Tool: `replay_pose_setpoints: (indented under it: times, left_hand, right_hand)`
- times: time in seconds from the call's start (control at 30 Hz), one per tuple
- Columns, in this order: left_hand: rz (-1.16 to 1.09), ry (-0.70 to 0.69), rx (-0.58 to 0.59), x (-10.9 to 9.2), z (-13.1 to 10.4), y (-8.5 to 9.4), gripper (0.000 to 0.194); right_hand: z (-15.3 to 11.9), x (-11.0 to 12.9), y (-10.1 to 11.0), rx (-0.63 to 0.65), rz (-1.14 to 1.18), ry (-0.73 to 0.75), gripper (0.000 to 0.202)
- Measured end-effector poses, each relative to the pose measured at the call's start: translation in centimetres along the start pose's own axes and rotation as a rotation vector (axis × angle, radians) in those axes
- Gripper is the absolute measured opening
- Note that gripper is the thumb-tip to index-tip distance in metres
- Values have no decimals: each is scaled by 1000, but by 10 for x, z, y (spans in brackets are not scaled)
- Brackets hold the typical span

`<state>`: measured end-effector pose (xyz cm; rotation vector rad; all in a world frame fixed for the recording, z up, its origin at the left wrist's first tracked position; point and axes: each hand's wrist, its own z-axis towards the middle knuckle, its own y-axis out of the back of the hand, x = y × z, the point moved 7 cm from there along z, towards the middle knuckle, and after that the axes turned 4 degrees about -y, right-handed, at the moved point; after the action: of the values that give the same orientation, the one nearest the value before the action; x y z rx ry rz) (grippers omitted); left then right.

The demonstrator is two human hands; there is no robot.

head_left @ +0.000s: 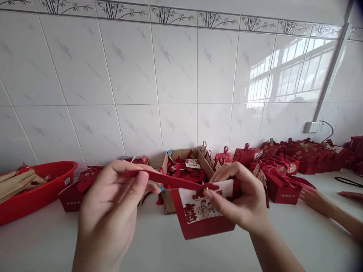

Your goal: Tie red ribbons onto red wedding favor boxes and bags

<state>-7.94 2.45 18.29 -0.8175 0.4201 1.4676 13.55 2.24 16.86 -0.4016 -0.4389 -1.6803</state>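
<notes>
My left hand [110,211] pinches one end of a red strap [170,179] between thumb and fingers. From there the strap stretches across to my right hand [244,200], whose thumb and fingers are closed on its other end beside a small gold-coloured fastener [206,189]. Below that hand hangs a small red gift box [210,229], slightly tilted, above the table. Its front carries a white printed panel [202,209] with cartoon figures and red characters. My right fingers cover its top right part, so how the strap joins the box is hidden.
Behind my hands stands a cardboard box [169,202] of red ribbons and tags. A red basin [42,200] with beige items is at left. Red gift boxes [283,190] line the tiled wall [176,68]. Another person's hand [317,204] reaches in at right.
</notes>
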Motion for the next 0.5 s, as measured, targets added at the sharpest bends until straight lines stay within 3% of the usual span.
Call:
replay_pose_setpoints:
  times: [0.07,0.17,0.23,0.37,0.5]
  left_hand:
    - [-36,-86,-89,-11,-3,0,24]
    - [-24,-207,-31,-25,-6,-8,23]
    - [6,-216,8,-27,-8,-11,22]
    - [84,-194,-32,-24,-14,-8,35]
    - [224,-135,207,-11,-19,-20,11]
  right_hand:
    - [-4,10,-8,83,18,115,21]
    - [-9,23,-15,135,-8,278,21]
    - [-11,29,-17,155,-22,345,22]
    - [-15,39,-19,190,-43,408,25]
    - [-18,42,-22,223,-87,417,28]
